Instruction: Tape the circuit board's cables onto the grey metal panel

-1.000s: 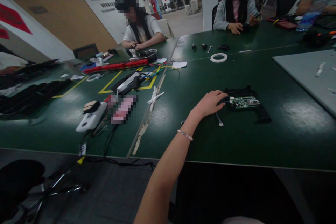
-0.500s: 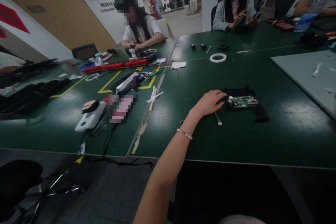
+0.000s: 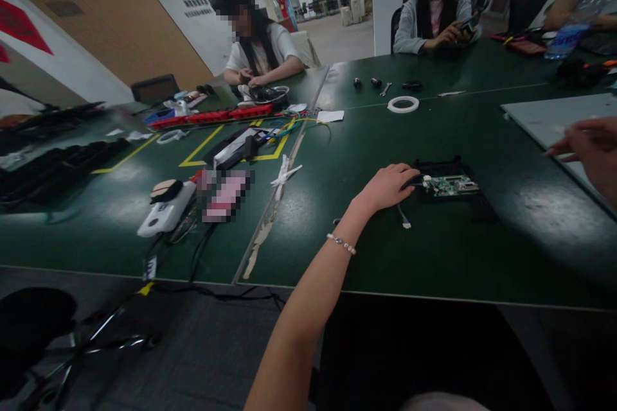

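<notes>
My left hand [image 3: 388, 187] lies on the table with its fingers closed around a black cable [image 3: 411, 181] at the left end of a green circuit board [image 3: 452, 185]. The board rests on a black plastic frame [image 3: 483, 207]. Below my fingers hangs out a cable end with a white connector [image 3: 406, 225]. At the right edge my right hand [image 3: 590, 151] is partly in view above a grey panel. Its fingers are drawn together and a little blurred; what is between them, if anything, I cannot make out.
The grey panel [image 3: 535, 117] lies at the right. Farther back are a white ring [image 3: 403, 104] and a small wrench [image 3: 385, 89]. At the left sit a white power bank-like device [image 3: 166, 209] and a pink phone-like item [image 3: 226, 196]. Two people sit across the table.
My right hand has come into view at the right edge. My left hand stays on the cable beside the board. The view has shifted slightly.
</notes>
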The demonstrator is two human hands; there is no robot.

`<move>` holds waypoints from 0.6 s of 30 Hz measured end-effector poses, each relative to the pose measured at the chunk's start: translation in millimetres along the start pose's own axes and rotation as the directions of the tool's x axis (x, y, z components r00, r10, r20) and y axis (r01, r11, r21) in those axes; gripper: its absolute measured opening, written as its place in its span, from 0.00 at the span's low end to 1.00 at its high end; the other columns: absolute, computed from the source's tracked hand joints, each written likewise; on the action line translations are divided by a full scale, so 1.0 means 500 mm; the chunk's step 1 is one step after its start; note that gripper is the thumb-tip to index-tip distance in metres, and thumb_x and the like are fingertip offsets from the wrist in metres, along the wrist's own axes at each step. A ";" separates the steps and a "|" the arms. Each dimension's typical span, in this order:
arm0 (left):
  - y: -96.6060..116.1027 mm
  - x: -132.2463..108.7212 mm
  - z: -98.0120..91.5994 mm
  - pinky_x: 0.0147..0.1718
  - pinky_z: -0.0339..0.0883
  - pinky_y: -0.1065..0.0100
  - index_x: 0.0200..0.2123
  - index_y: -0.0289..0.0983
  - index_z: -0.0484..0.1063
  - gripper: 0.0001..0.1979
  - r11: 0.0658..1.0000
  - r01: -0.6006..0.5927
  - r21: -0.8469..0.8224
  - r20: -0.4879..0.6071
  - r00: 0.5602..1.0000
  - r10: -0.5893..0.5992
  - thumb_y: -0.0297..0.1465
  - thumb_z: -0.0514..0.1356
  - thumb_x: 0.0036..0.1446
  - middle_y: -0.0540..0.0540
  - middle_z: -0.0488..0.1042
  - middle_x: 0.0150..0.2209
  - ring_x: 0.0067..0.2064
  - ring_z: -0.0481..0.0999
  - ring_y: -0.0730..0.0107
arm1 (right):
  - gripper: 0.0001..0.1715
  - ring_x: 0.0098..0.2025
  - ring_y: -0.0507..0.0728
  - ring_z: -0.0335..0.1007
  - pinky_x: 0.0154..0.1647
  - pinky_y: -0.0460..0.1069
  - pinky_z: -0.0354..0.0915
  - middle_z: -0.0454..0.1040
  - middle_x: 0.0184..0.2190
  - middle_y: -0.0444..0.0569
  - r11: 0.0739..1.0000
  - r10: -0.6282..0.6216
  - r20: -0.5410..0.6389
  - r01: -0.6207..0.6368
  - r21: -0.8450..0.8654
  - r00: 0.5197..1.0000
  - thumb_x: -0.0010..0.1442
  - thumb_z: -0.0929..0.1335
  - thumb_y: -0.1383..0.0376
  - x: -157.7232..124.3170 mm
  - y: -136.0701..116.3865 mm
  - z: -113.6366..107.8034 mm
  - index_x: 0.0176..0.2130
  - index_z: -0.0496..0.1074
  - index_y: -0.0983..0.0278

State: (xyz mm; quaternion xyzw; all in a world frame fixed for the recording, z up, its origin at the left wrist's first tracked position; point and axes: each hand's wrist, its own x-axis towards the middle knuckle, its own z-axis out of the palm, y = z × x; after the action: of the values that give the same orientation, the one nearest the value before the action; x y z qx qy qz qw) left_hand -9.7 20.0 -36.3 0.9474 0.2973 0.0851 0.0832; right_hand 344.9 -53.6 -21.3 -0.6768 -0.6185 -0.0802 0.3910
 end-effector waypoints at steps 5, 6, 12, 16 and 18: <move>-0.003 0.003 0.006 0.52 0.62 0.60 0.59 0.38 0.59 0.20 1.000 -0.005 0.018 -0.015 1.000 0.005 0.32 0.50 0.65 0.42 0.64 0.57 0.56 0.66 0.63 | 0.14 0.39 0.54 0.73 0.35 0.47 0.64 0.75 0.43 0.50 0.789 -0.599 0.006 0.592 -0.165 0.801 0.65 0.63 0.62 -0.014 -0.194 0.038 0.45 0.73 0.65; -0.006 0.005 0.010 0.53 0.62 0.61 0.59 0.38 0.60 0.20 1.000 -0.016 0.020 -0.023 1.000 0.016 0.32 0.50 0.64 0.42 0.65 0.57 0.56 0.66 0.63 | 0.14 0.41 0.55 0.73 0.37 0.48 0.66 0.74 0.45 0.50 0.730 -0.673 0.033 0.670 -0.133 0.739 0.65 0.62 0.65 -0.020 -0.228 0.050 0.47 0.72 0.66; -0.021 0.020 0.029 0.53 0.63 0.61 0.54 0.36 0.65 0.17 0.999 0.030 0.046 0.000 1.000 -0.030 0.33 0.48 0.65 0.42 0.69 0.53 0.53 0.69 0.62 | 0.20 0.52 0.59 0.68 0.51 0.54 0.68 0.71 0.50 0.55 0.514 -0.857 0.134 0.844 0.150 0.498 0.65 0.58 0.74 -0.057 -0.368 0.133 0.51 0.71 0.69; -0.029 0.021 0.033 0.54 0.63 0.61 0.57 0.42 0.62 0.19 0.998 -0.025 0.063 0.018 1.000 0.024 0.32 0.50 0.63 0.46 0.65 0.57 0.55 0.67 0.63 | 0.20 0.52 0.58 0.69 0.53 0.55 0.69 0.72 0.49 0.55 0.422 -0.904 0.146 0.894 0.152 0.401 0.63 0.59 0.76 -0.077 -0.379 0.166 0.50 0.72 0.70; -0.032 0.024 0.038 0.54 0.62 0.60 0.59 0.43 0.60 0.20 0.995 -0.031 0.091 0.035 0.999 0.028 0.32 0.50 0.63 0.46 0.64 0.59 0.56 0.66 0.63 | 0.21 0.55 0.58 0.66 0.55 0.55 0.67 0.70 0.51 0.56 0.392 -0.917 0.157 0.903 0.173 0.368 0.63 0.59 0.77 -0.084 -0.370 0.171 0.51 0.71 0.71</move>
State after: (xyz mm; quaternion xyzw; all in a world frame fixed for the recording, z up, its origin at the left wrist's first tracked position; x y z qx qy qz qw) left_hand -5.1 38.0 -56.8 0.9557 0.2856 0.0567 0.0432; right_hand 136.7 -45.4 -24.9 -0.2167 -0.9307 -0.1865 0.2281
